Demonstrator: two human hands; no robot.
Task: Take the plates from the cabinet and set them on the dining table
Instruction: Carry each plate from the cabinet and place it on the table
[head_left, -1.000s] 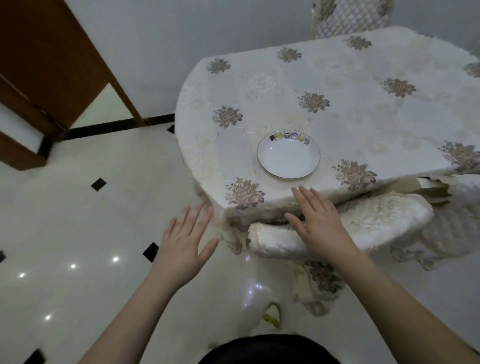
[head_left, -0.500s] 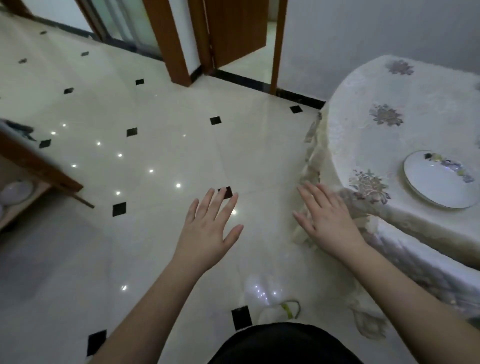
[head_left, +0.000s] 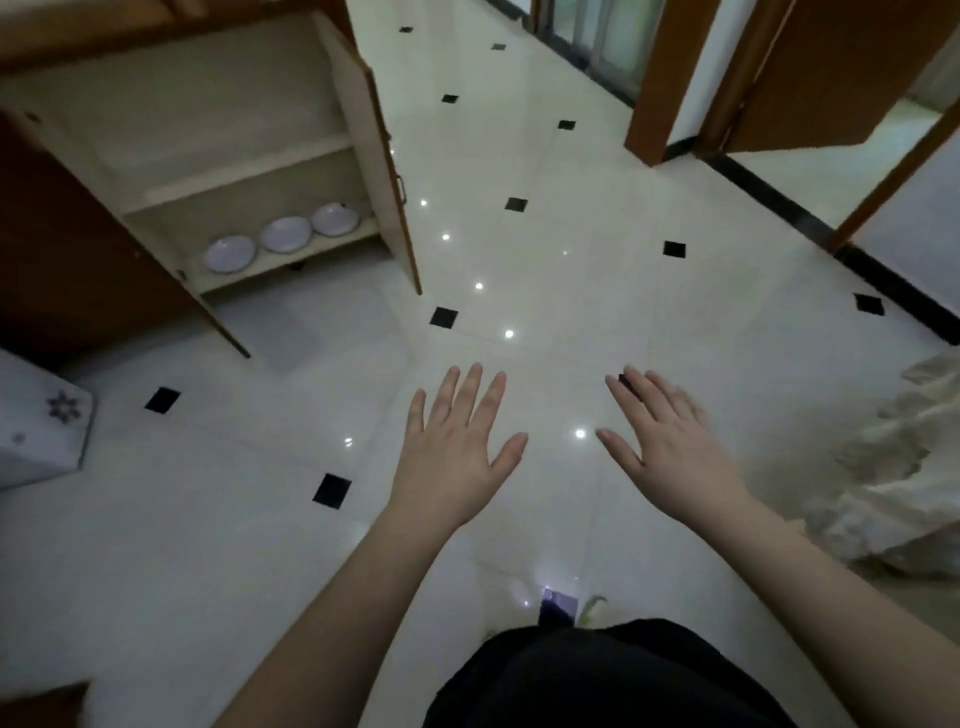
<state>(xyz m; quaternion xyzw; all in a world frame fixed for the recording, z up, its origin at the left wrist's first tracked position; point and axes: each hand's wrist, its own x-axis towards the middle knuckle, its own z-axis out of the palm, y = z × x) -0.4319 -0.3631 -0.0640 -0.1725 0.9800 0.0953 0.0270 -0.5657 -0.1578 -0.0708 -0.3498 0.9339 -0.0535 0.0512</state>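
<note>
Three plates (head_left: 284, 234) lie along the front edge of the open cabinet (head_left: 249, 171), on its bottom shelf, unfetched. Our left hand (head_left: 457, 447) and right hand (head_left: 670, 452) hover above the floor, fingers spread, grasping nothing.

The single head view looks forward and down from standing height over the tiled floor (head_left: 545, 291).

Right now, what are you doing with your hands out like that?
Fetching plates. Both the left hand and the right hand are open and hold nothing, out over the tiled floor. Three plates sit in a row on the bottom shelf of the open cabinet, ahead to the left, waiting to be picked up.
</note>
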